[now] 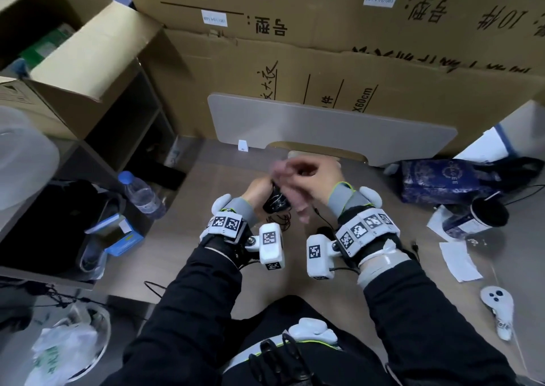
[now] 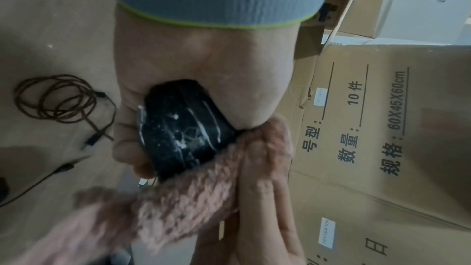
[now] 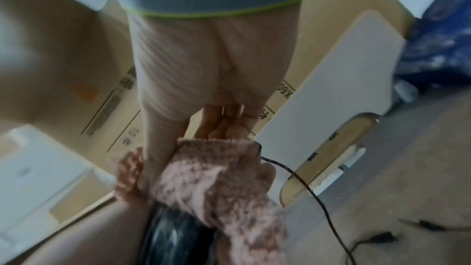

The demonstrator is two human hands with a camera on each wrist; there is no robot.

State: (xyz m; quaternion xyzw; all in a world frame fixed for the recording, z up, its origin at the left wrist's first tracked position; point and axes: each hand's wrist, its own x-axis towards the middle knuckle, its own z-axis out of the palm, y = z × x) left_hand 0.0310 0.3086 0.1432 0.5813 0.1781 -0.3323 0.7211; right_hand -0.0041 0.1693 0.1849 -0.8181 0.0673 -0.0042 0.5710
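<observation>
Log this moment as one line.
left hand: grips black object | right hand: presses pink cloth on it | surface: white smears

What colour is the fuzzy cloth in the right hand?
Dusty pink. The cloth, pressed against the black object, shows best in the left wrist view.

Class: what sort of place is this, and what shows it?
Probably a storeroom or stock-filled office corner: stacked printed cardboard cartons, an open carton, and a cluttered desk with a water bottle.
</observation>
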